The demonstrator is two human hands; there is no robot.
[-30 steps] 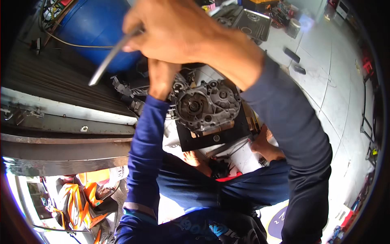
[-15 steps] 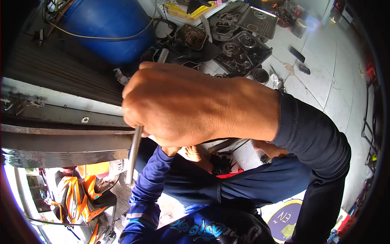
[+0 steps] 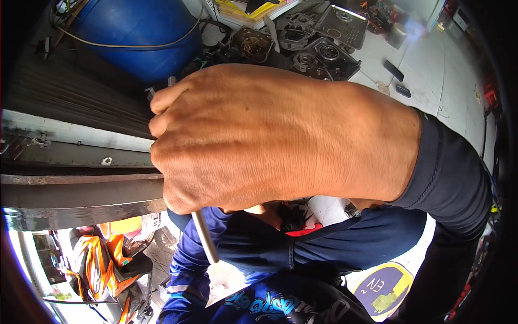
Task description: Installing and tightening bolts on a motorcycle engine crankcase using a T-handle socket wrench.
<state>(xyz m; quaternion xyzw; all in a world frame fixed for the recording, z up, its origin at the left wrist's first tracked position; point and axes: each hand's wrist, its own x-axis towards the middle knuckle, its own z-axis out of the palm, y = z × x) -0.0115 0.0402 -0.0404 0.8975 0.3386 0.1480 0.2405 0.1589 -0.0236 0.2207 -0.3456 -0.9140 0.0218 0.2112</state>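
Note:
My right hand (image 3: 259, 135) fills the middle of the view, raised close, with its back toward me. Its fingers are wrapped round a slim metal rod (image 3: 205, 237), whose lower end sticks out below the fist. The rod's other end (image 3: 172, 81) shows just past the knuckles; the middle is covered by the hand. My left forearm (image 3: 189, 264), in a blue sleeve, reaches up underneath the right hand. That right hand hides my left hand and its fingers, so whatever it holds cannot be seen.
A blue barrel (image 3: 135, 38) stands at the far left, above a dark ribbed shutter (image 3: 70, 102). Engine parts and a metal tray (image 3: 342, 27) lie on the tiled floor. An orange motorcycle (image 3: 97, 264) is at lower left. My bent legs (image 3: 324, 243) are below.
My right hand has come closer and looks larger. The rod has swung: its lower end moved right, its upper end left. The surroundings have shifted slightly in view.

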